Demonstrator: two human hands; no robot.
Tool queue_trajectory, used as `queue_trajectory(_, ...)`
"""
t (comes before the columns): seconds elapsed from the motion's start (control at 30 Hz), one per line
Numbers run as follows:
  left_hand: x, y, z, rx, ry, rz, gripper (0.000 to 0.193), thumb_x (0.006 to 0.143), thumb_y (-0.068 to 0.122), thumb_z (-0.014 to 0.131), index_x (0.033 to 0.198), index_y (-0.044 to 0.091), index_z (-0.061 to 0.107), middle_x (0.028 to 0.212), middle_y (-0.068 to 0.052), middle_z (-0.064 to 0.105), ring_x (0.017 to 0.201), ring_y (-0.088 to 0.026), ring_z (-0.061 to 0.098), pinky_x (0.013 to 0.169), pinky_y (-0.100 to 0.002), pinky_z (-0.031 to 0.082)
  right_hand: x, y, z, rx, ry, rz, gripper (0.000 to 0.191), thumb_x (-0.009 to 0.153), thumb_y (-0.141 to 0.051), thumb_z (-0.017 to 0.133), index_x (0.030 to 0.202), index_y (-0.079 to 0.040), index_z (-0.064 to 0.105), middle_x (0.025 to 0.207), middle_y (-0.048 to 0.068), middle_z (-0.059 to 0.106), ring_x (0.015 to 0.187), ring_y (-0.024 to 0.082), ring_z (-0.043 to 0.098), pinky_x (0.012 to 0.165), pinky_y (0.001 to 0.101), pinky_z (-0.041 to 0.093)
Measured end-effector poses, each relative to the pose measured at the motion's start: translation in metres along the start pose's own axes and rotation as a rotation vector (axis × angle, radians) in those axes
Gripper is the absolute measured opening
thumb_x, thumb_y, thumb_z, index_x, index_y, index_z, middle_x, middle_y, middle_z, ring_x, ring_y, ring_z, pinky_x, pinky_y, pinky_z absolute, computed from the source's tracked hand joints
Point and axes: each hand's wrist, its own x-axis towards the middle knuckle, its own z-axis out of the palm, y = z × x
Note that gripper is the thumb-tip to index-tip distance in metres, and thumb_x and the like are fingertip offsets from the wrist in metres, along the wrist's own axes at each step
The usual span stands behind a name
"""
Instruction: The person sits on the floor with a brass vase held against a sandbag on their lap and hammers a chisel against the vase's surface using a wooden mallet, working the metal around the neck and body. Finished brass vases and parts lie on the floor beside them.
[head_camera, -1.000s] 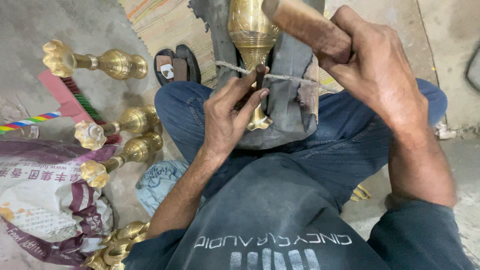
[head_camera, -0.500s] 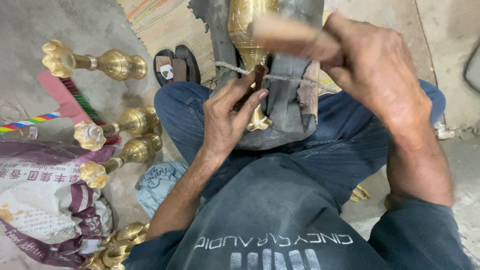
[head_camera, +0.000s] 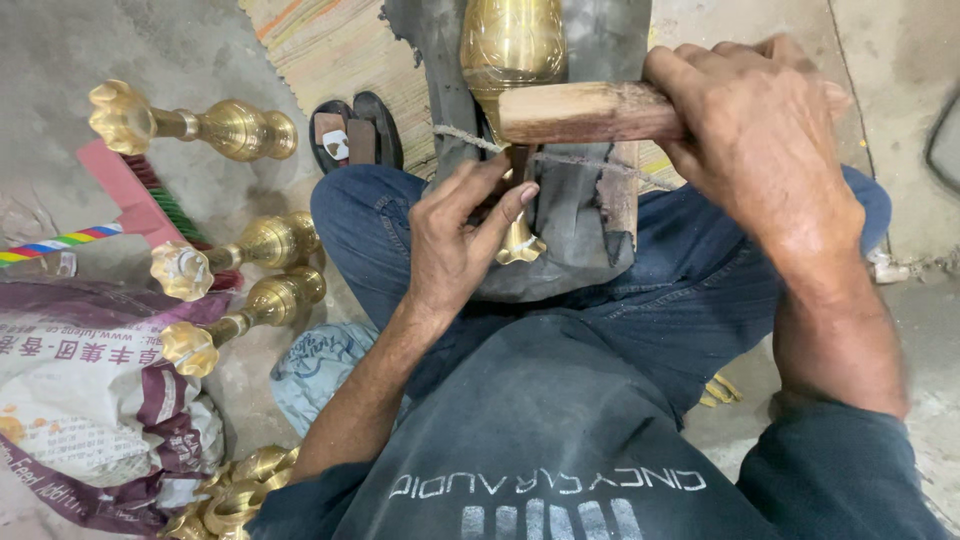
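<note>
**A:** Where is the brass piece being worked?

**B:** The engraved brass vase lies across the seated person's lap, on a dark block wrapped in grey sheet, with a cord running across it. Its bulbous body points away from the person and its narrow stem and flared foot point back toward them.

**A:** What is the left hand doing?

**B:** The left hand has its grip closed on a small dark punch, thumb and fingers pinching it upright against the vase's stem. The fingertips also touch the brass just beside the foot.

**A:** And the right?

**B:** The right hand has its grip clamped around a wooden mallet handle, fist wrapped fully. The wood's blunt end sits right over the top of the punch; I cannot tell whether the two are touching.

**A:** What lies around them?

**B:** On the concrete floor to the person's left lie three brass candlestick-like stands on their sides, one apart at the top and two close together below it. More brass pieces crowd the bottom edge near the left elbow. A printed woven sack sits at the lower left, with a striped rod above it. A pair of dark sandals rests beyond the left knee, next to a woven mat.
</note>
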Motion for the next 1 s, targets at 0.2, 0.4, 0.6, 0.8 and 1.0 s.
queue_trajectory(0.2,-0.0010,-0.0008,-0.0011,-0.039,-0.013,-0.007,0.032,0.095,0.017,0.083,0.119,0.001,0.070,0.098,-0.009,0.073,0.088,-0.016,0.075,0.074,-0.030,0.060,-0.0005,-0.0002,0.0003,0.098,-0.047,0.014,0.033,0.077,-0.008,0.081,0.102,0.000,0.061,0.086,0.018,0.068,0.084,0.042,0.066,0.077,0.0550,0.048)
queue_trajectory(0.4,-0.0009,-0.0040,0.0000,-0.071,-0.063,-0.081,0.038,0.095,0.017,0.080,0.129,0.003,0.071,0.095,-0.007,0.074,0.081,-0.016,0.074,0.066,-0.029,0.058,0.0007,-0.0010,-0.0043,0.353,-0.067,0.159,0.037,0.087,-0.010,0.079,0.117,-0.001,0.060,0.090,0.019,0.064,0.090,0.041,0.065,0.075,0.0492,0.049)
queue_trajectory(0.6,-0.0033,-0.0043,-0.0015,-0.110,-0.040,-0.053,0.035,0.097,0.019,0.079,0.127,0.003,0.071,0.100,-0.007,0.074,0.086,-0.015,0.076,0.072,-0.029,0.060,0.0057,-0.0042,-0.0058,0.536,-0.122,0.295,0.034,0.088,-0.013,0.077,0.111,-0.001,0.054,0.086,0.017,0.064,0.089,0.038,0.067,0.072,0.0471,0.052)
queue_trajectory(0.8,-0.0024,-0.0023,-0.0016,-0.156,-0.064,-0.109,0.038,0.098,0.019,0.077,0.132,0.003,0.071,0.097,-0.006,0.072,0.086,-0.015,0.075,0.073,-0.029,0.060,0.0075,-0.0065,-0.0068,0.434,-0.123,0.349,0.030,0.092,-0.013,0.080,0.106,0.000,0.057,0.083,0.019,0.062,0.082,0.038,0.067,0.070,0.0449,0.050)
queue_trajectory(1.0,-0.0012,-0.0009,-0.0030,-0.144,-0.036,-0.068,0.034,0.097,0.018,0.079,0.124,0.000,0.071,0.101,-0.007,0.073,0.088,-0.015,0.075,0.075,-0.030,0.060,0.0090,-0.0032,-0.0043,0.410,-0.062,0.309,0.028,0.091,-0.011,0.077,0.104,0.001,0.055,0.088,0.019,0.063,0.089,0.039,0.067,0.075,0.0471,0.050)
